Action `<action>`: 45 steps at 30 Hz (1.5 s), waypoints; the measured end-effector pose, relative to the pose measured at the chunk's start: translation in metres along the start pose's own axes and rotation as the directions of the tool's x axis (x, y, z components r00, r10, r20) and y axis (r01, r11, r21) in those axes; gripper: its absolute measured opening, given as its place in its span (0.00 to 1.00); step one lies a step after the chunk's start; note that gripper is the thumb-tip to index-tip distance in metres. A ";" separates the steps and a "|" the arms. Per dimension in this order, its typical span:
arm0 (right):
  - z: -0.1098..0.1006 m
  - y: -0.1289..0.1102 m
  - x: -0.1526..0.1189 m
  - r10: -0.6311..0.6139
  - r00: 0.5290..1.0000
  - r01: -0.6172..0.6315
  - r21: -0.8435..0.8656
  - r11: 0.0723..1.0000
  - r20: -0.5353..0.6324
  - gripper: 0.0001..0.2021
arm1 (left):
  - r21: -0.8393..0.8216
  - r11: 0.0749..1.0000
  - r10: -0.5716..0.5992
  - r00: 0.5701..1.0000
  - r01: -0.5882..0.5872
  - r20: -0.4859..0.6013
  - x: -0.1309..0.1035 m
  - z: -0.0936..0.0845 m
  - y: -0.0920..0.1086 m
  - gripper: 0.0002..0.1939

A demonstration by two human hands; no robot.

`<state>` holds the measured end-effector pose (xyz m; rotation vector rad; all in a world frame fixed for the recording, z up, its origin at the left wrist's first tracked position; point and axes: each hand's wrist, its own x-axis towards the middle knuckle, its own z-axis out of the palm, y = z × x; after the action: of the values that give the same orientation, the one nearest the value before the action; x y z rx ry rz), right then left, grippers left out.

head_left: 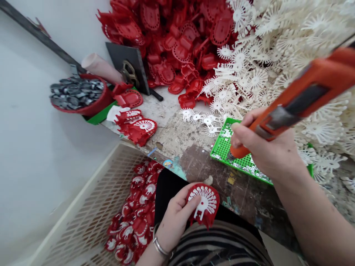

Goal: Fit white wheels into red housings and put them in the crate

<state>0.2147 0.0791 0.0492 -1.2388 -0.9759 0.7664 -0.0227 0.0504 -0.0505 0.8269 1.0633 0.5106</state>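
Observation:
My left hand (174,208) grips a rounded red plastic part (215,195) above my lap. A white fan-shaped piece (205,203) lies on its face, and my thumb presses on it. My right hand (273,155) is wrapped round an orange electric screwdriver (299,96), held slanting with its tip down. The tip is in or just above a green perforated tray (217,149) holding many small shiny metal bits, too small to name; contact is not clear.
Red parts (177,40) and white fan pieces (257,70) are heaped at the back. Assembled parts (142,129) lie on the bench's left. A red bowl (91,107) holds grey pieces. Below, a cream plastic crate (83,192) contains many red-and-white parts.

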 end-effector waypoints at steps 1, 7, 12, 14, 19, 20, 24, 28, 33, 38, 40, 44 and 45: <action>-0.001 -0.006 -0.001 -0.021 1.000 0.022 0.051 0.998 -0.018 0.13 | -0.015 1.000 0.009 1.000 -0.009 -0.005 0.001 0.004 0.004 0.18; 0.016 -0.054 -0.028 0.004 0.996 0.011 0.178 0.984 -0.084 0.13 | -0.136 0.990 0.041 0.999 -0.042 -0.016 0.007 0.039 0.029 0.19; 0.021 -0.068 -0.045 0.020 1.000 -0.016 0.145 0.989 -0.021 0.16 | -0.186 0.979 0.088 0.996 -0.085 0.009 0.005 0.068 0.040 0.20; 0.013 -0.065 -0.040 0.048 0.993 -0.061 0.134 0.989 0.104 0.17 | -0.178 0.979 0.103 0.994 -0.097 0.025 0.005 0.075 0.043 0.19; -0.001 -0.066 -0.026 -0.017 1.000 0.013 0.180 0.984 0.024 0.20 | -0.057 0.994 0.099 0.989 -0.094 0.107 0.005 0.081 0.046 0.15; -0.003 -0.068 -0.024 -0.017 1.000 0.021 0.181 0.983 -0.022 0.20 | -0.005 0.993 0.114 0.985 -0.114 0.133 0.006 0.081 0.047 0.14; -0.011 -0.069 -0.018 -0.049 0.986 0.081 0.206 0.975 -0.157 0.16 | 0.279 0.864 0.339 0.894 -0.419 0.293 0.008 0.081 0.057 0.12; -0.019 -0.067 -0.014 -0.062 0.978 0.112 0.252 0.961 -0.200 0.12 | 0.378 0.676 0.439 0.758 -0.633 0.483 0.011 0.087 0.068 0.13; -0.018 -0.065 -0.010 -0.048 0.972 0.105 0.241 0.965 -0.230 0.17 | 0.378 0.599 0.469 0.692 -0.706 0.549 0.017 0.096 0.075 0.13; -0.019 -0.059 -0.009 -0.070 0.970 0.137 0.286 0.948 -0.234 0.21 | 0.414 0.571 0.467 0.695 -0.709 0.547 0.023 0.098 0.074 0.12; -0.020 -0.057 -0.008 -0.082 0.971 0.146 0.286 0.947 -0.225 0.20 | 0.424 0.566 0.479 0.701 -0.707 0.529 0.025 0.098 0.072 0.12; -0.022 -0.057 -0.004 -0.082 0.970 0.149 0.289 0.946 -0.231 0.20 | 0.434 0.567 0.484 0.710 -0.700 0.511 0.030 0.098 0.070 0.12; -0.022 -0.057 -0.003 -0.080 0.969 0.149 0.293 0.944 -0.235 0.21 | 0.434 0.572 0.484 0.713 -0.696 0.506 0.031 0.098 0.070 0.12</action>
<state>0.2318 0.0565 0.1035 -0.9608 -0.7090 0.6452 0.0807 0.0816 0.0109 1.8332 0.5768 0.5745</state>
